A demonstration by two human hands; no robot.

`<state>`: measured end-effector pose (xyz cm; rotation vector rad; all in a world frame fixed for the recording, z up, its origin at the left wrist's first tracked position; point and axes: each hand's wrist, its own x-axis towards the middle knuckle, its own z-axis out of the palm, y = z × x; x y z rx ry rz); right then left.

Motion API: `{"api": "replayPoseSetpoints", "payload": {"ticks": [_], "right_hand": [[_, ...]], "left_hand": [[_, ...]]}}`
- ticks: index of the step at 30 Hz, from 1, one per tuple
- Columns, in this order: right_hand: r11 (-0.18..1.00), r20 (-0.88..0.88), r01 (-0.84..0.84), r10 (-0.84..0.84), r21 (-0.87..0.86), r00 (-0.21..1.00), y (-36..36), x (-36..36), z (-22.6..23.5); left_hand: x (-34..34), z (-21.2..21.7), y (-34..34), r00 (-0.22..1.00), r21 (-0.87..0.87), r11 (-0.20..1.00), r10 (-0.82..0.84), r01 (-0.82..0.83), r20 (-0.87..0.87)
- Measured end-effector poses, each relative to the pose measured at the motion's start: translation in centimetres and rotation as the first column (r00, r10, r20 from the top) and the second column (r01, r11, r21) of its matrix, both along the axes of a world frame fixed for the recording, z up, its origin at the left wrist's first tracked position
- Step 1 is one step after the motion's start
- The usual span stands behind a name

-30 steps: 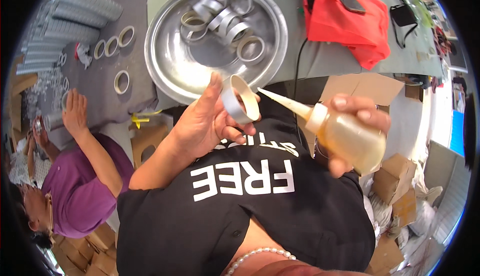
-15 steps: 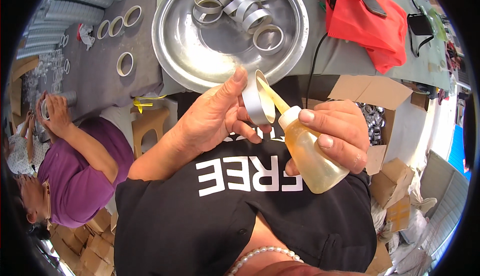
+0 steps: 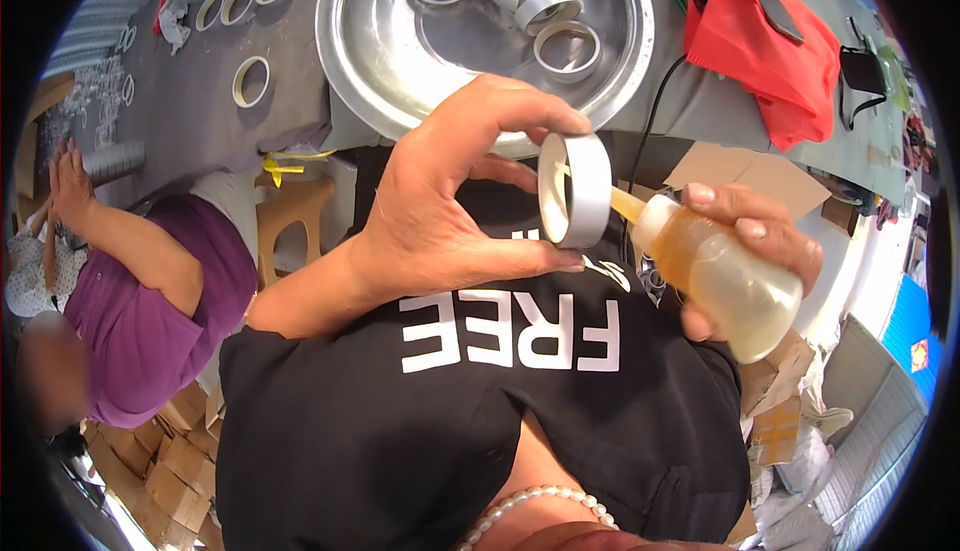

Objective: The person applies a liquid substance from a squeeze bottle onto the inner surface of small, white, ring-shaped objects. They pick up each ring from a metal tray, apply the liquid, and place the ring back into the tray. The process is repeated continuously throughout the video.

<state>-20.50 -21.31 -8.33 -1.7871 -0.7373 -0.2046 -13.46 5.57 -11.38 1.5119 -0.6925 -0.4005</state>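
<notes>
My left hand (image 3: 470, 176) grips a silver metal ring (image 3: 593, 191) at its edge, thumb below and fingers above. The ring stands upright with its pale inner wall turned to the left. In my right hand (image 3: 760, 241) is a clear squeeze bottle (image 3: 735, 281) with a white collar and a long yellowish nozzle, partly filled with amber liquid. The bottle is tilted, its nozzle reaching into the ring from the right; a bit of the tip shows through the opening. Beyond my hands, a round metal tray (image 3: 345, 71) holds several loose rings (image 3: 567, 51).
On the grey cloth at the left lie several rings (image 3: 252, 82) and stacked ring tubes. A red cloth bag (image 3: 765, 51) with a phone on it rests at the right, beside a black cable. Another person in purple (image 3: 150, 271) works at the left. Cardboard boxes (image 3: 740, 181) stand below the table.
My left hand has turned the ring and re-gripped it by its edge, moving it right. The bottle has moved right and tipped flatter. The co-worker's arm has shifted.
</notes>
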Motion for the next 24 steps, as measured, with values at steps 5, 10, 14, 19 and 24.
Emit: {"api": "replayPoseSetpoints", "payload": {"ticks": [5,10,14,19,24], "right_hand": [[0.980,0.012,0.060,-0.063,0.189,0.998,-0.4,1.2,-2.3],[0.838,-0.164,0.372,-0.334,0.399,0.928,1.8,1.3,-3.5],[0.697,-0.409,0.513,-0.331,0.501,0.850,2.7,1.8,-3.6],[0.409,-0.624,0.490,0.320,0.770,0.713,2.2,2.7,-4.7],[0.104,-0.578,0.590,0.395,0.801,0.714,1.3,2.7,-7.2]], "left_hand": [[0.5,0.1,-0.5,0.938,-0.041,0.999,0.016,-0.002,0.346],[0.6,-0.6,-1.0,0.840,-0.117,0.993,0.065,-0.002,0.538],[0.5,-1.3,-1.2,0.809,-0.168,0.986,0.087,0.014,0.581],[0.7,-1.3,-0.3,0.814,-0.156,0.988,0.104,-0.017,0.572],[1.0,-0.9,6.1,0.866,-0.004,0.937,0.324,-0.349,0.381]]}}
